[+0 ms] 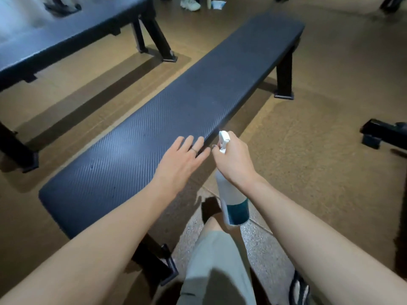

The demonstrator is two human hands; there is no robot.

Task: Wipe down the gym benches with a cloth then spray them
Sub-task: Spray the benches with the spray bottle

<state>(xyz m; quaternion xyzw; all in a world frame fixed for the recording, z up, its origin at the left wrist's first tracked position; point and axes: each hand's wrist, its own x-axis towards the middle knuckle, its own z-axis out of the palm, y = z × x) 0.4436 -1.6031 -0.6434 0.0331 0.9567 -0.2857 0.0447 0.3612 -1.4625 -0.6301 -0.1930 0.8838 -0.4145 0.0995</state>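
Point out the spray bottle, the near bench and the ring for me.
White spray bottle (229,194), head view, clear body.
Near black textured bench (176,102), head view, top pad.
Thin ring (194,150), head view, left-hand finger.

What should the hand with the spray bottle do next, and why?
Probably squeeze the trigger. The right hand already grips the spray bottle, its nozzle aimed over the near bench. The left hand is open and empty above the pad, with no cloth in it, so spraying looks like the next step.
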